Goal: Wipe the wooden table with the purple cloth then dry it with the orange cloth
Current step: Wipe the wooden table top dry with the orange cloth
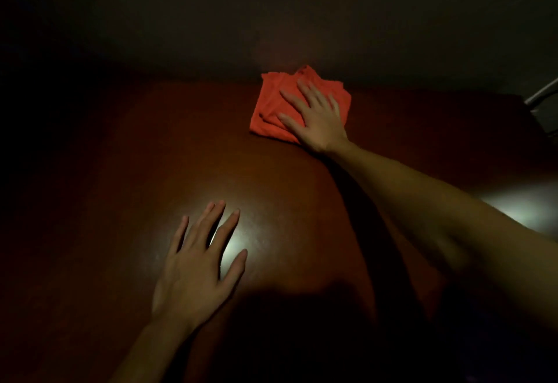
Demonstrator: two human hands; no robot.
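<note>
The folded orange cloth (pixel 271 101) lies on the dark reddish wooden table (pixel 120 171), close to its far edge. My right hand (pixel 314 117) presses flat on top of the cloth with the fingers spread, covering its right half. My left hand (pixel 199 265) rests palm down on the bare wood nearer to me, fingers apart, holding nothing. A bright light patch shines on the wood beside the left fingers. No purple cloth shows in the head view.
The room is very dark. A dim wall rises behind the table's far edge. A pale metal bar (pixel 543 92) shows at the right edge, past the table's corner. A second light patch (pixel 525 204) gleams at the right.
</note>
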